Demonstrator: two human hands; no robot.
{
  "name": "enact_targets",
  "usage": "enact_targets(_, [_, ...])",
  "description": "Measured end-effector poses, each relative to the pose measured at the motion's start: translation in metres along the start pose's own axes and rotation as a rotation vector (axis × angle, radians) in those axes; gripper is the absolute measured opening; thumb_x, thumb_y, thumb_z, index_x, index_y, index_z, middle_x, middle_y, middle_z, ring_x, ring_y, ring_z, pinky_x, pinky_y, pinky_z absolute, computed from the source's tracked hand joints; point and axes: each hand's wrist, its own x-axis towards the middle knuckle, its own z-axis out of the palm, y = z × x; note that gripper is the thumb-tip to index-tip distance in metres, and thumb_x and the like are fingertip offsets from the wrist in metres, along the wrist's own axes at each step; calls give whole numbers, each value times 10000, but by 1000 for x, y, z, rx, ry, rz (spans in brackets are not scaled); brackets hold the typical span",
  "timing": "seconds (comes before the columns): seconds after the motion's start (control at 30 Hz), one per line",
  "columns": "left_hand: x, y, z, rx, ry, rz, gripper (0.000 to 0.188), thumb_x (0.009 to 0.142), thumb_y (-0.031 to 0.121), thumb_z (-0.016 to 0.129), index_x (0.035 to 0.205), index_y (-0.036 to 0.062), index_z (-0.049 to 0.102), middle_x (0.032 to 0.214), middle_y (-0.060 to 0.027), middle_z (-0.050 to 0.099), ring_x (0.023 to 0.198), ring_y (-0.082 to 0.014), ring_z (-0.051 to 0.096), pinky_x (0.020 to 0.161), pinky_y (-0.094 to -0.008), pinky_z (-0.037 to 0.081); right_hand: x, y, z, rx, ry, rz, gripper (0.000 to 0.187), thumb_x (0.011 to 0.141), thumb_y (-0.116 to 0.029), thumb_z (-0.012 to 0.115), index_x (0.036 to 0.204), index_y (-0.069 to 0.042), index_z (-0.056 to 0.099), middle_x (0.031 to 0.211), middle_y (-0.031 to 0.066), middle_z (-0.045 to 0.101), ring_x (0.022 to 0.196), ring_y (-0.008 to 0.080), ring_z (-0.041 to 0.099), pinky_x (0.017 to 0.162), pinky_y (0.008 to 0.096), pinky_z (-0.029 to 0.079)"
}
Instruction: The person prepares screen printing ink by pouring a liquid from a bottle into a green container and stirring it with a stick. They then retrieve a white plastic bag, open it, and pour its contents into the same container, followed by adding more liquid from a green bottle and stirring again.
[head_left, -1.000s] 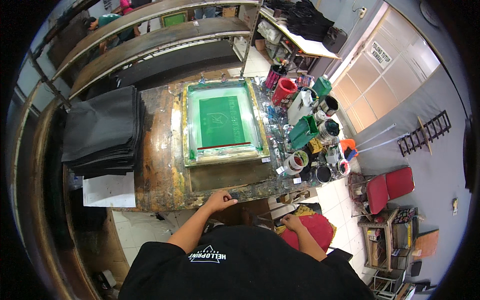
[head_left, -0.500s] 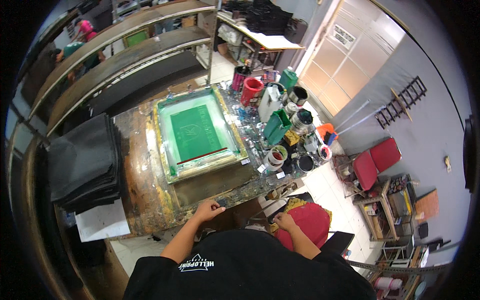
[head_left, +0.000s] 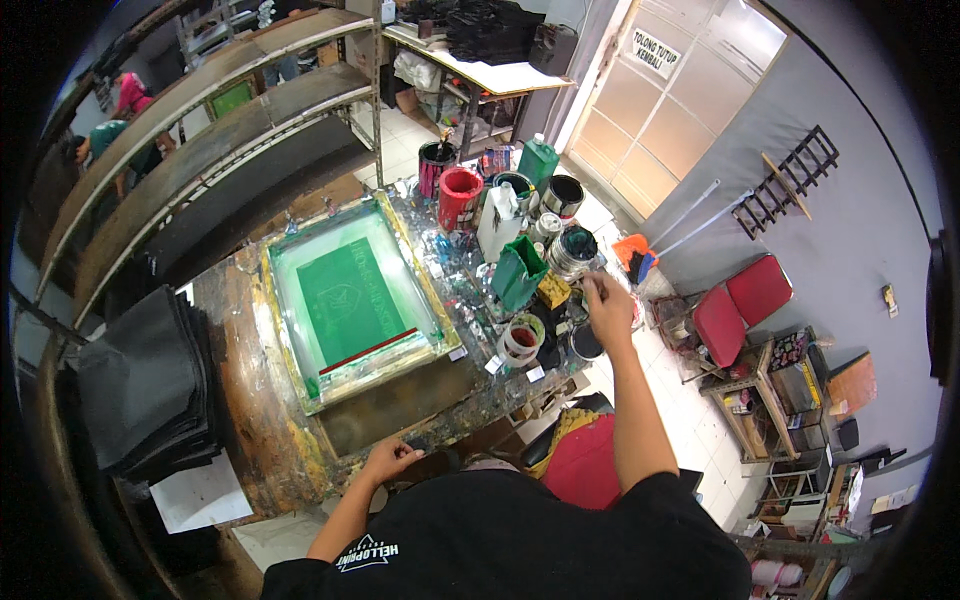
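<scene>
My right hand [head_left: 608, 312] is stretched out over the group of paint containers, fingers bent and a little apart. Its fingertips are beside an open tin with dark green paint at the rim [head_left: 572, 252]; whether they touch it I cannot tell. Nothing shows in that hand. By the front edge of the worktable [head_left: 265, 400], my left hand [head_left: 392, 461] is held low, its fingers loosely bent around nothing visible. Beyond it lies a screen printing frame [head_left: 345, 290] with green mesh and a dark red strip along its near side. A cut-open green jug [head_left: 518, 275] stands left of my right hand.
Black sheets [head_left: 145, 375] are piled at the table's left. A red bucket [head_left: 460, 197], a white jug [head_left: 498, 222] and a tub with red paint [head_left: 520, 340] crowd its right side. A red chair [head_left: 730, 330] stands farther right. Shelving [head_left: 240, 110] rises behind; people work beyond it.
My right hand has moved from beside the red seat forward and right, up to the paint containers. My left hand stays near the table edge. The whole view has shifted somewhat.
</scene>
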Motion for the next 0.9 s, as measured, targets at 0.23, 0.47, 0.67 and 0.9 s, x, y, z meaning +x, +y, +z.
enact_targets(0.23, [7, 4, 1, -17, 9, -243, 605, 830, 586, 777, 852, -15, 718, 788, -151, 677, 734, -257, 643, 684, -399, 506, 185, 25, 81, -227, -211, -394, 311, 900, -154, 677, 1192, -46, 677, 1052, 196, 664, 1044, 360, 640, 903, 468, 520])
enact_targets(0.47, [4, 23, 0, -11, 59, -430, 624, 882, 613, 699, 833, -9, 709, 755, -159, 670, 721, -287, 634, 701, -415, 500, 273, 52, 165, -367, -458, -331, 232, 868, -135, 701, 1065, -15, 685, 988, 250, 705, 989, 405, 688, 861, 518, 548])
enact_targets(0.67, [2, 76, -13, -177, 341, -402, 539, 946, 476, 698, 713, -6, 640, 649, -98, 613, 634, -165, 553, 605, -359, 445, 292, 59, 187, -571, -491, -522, 117, 852, -65, 653, 922, 1, 719, 1008, 223, 711, 986, 364, 700, 847, 453, 576])
enact_targets(0.9, [76, 163, -59, 6, 312, -54, 520, 907, 413, 760, 652, -8, 591, 590, -102, 551, 575, -185, 508, 558, -358, 408, 300, 48, 175, -602, -226, -619, 127, 874, -56, 586, 878, -24, 709, 960, 159, 668, 951, 327, 661, 845, 428, 554])
